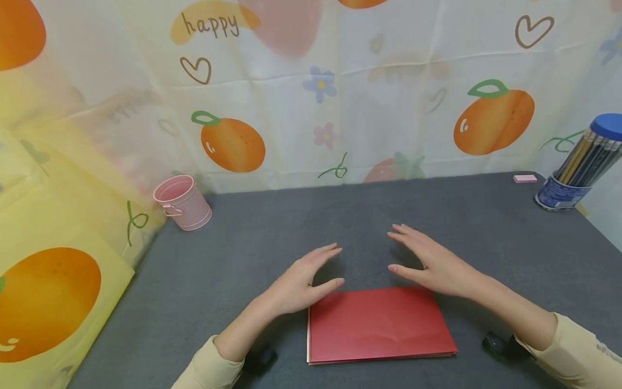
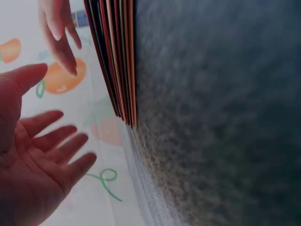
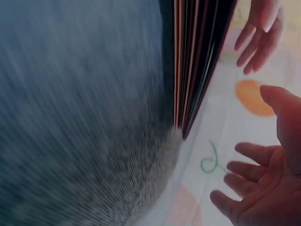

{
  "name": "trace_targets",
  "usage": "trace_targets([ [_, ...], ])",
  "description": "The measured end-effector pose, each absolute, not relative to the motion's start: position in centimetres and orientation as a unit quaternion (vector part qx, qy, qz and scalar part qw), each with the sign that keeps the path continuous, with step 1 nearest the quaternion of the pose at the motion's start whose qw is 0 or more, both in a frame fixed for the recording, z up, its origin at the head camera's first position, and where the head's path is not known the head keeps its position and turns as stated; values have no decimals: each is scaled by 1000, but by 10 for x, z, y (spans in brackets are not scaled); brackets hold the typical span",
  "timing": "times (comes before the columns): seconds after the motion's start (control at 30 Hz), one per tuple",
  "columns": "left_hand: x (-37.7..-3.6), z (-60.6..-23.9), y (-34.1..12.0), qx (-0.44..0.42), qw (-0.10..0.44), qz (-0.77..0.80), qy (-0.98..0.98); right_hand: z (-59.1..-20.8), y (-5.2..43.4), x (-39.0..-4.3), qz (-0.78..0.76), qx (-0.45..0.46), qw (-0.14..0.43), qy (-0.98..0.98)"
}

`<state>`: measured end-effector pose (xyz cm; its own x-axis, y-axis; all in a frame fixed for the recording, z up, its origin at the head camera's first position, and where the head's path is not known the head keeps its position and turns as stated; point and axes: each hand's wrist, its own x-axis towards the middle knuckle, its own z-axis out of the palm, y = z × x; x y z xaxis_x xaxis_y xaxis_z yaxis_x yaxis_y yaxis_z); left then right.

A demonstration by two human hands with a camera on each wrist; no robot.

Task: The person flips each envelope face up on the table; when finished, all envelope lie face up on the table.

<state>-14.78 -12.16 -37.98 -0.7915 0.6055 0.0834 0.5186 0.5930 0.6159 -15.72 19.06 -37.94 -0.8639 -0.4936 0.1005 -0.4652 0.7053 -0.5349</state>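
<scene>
A flat stack of card-like sheets with a red top (image 1: 381, 324) lies on the dark grey table. Its layered edge (image 2: 115, 61) shows red, dark and tan layers in the left wrist view. My left hand (image 1: 301, 281) is held over the stack's far left corner, thumb apart from the straight fingers. Opposite it, my right hand (image 1: 439, 265) is over the far right corner with its fingers extended. The palms face each other, and neither hand holds anything. In the right wrist view, the right hand (image 3: 263, 183) appears beside the sheet edges (image 3: 193, 61), apart from them.
At the back left stands a small pink bucket (image 1: 187, 208). A pencil holder with a blue lid (image 1: 566, 189) stands at the back right, full of pencils, with a pink eraser (image 1: 525, 179) beside it. Fruit-printed cloth (image 1: 350, 124) hangs behind the table (image 1: 233, 232).
</scene>
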Motion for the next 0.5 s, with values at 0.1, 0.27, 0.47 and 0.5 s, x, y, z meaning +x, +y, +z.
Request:
trace_targets([
  [0.1,-140,-379,-122,345,77,309,883,-380,190,-146,-286,-282,42,915],
  [0.27,-130,-377,-123,392,91,286,870,-380,189,-130,-280,-340,67,895],
  [0.47,-120,-379,-125,429,126,247,860,-381,187,-116,-254,-398,82,878],
  [0.5,-119,-380,-125,434,134,240,858,-381,187,-114,-250,-404,83,876],
])
